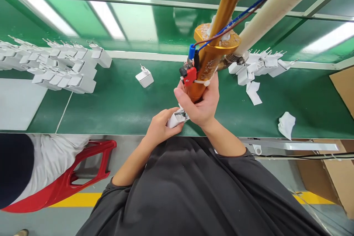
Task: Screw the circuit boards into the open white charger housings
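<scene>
My left hand (pixel 162 124) grips a white plug adapter housing (pixel 177 118) near the bench's front edge, its open end tilted up and showing dark and metallic parts inside. My right hand (pixel 203 105) is wrapped round the lower end of a gold-coloured cylindrical tool (pixel 208 64) that hangs from above. A red switch (pixel 189 76) with blue and dark red wires is fixed to the tool's side, by my right thumb. The tool's tip is hidden behind my right hand, close over the housing. Behind my left hand a single white plug adapter (pixel 144 76) stands on the bench.
Many white plug adapters (pixel 63 66) are grouped at the left, and another group (pixel 257 67) stands at the right. Crumpled white paper pieces (pixel 287 124) lie on the green bench (pixel 110 107). A person in white (pixel 58 155) sits on a red stool (pixel 94 151) at the left.
</scene>
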Available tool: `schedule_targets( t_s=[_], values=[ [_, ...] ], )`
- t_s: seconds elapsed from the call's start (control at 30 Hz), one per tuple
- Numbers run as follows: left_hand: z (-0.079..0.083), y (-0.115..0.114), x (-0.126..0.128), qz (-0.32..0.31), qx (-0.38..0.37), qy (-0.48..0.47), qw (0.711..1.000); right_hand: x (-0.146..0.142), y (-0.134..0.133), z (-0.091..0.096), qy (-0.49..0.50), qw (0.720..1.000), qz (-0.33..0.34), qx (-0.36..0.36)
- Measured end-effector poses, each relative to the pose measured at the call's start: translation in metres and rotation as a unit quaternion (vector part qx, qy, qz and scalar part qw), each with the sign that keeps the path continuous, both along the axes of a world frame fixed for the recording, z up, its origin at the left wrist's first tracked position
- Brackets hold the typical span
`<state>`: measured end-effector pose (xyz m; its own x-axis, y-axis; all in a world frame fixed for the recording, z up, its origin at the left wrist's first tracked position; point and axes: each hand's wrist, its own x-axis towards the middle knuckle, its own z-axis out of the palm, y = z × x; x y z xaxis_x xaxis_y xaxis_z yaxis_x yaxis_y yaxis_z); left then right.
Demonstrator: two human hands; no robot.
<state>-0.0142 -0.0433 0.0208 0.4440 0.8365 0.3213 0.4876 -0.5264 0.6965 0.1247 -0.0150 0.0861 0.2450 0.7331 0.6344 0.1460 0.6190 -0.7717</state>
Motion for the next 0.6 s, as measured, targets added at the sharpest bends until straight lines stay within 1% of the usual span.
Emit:
schedule_targets(
  t_s=[0.17,0.37,0.47,0.6],
  values=[
    [0.0044,-0.0005,-0.0012,0.003,-0.006,0.015,1.000,-0.0003,0.0000,0.0012,0.014,1.000,0.014,0.010],
    [0.0034,-0.0005,-0.0019,0.006,-0.008,0.031,0.999,-0.0027,0.0011,0.0021,0.026,0.999,0.023,0.007],
    [0.0029,0.0000,-0.0034,0.008,0.003,0.037,0.999,-0.0038,0.0012,0.0029,0.022,0.999,0.022,0.016],
    [0.0035,0.0013,-0.0052,0.000,0.034,0.042,0.999,-0.0054,0.0006,0.0034,0.017,0.999,0.036,0.023]
  ],
)
